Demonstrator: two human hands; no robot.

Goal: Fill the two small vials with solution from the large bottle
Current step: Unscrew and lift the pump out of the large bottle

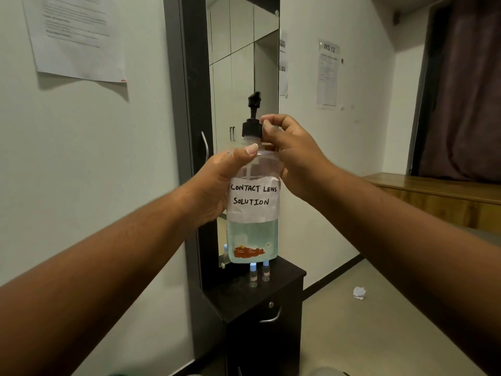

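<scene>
Now the left hand (217, 183) grips the bottle (252, 213) in midair; the right hand (291, 153) pinches its pump collar (252, 128). A loosened collar could spill solution onto the capped vials (259, 272) at the desk (271, 297) edge.

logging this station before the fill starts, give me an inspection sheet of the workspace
surface: black cabinet top, dark, small, set against a mirror.
job's things: large pump bottle labelled contact lens solution, held up, part full; two small vials upright on the cabinet, blue caps on.
clutter: crumpled paper on the floor.
grippers: left hand wraps the bottle body; right hand pinches the black pump collar.
cables: nothing seen.
surroundings: mirror, papers taped to walls, WS 12 sheet, wooden ledge, curtain.
</scene>
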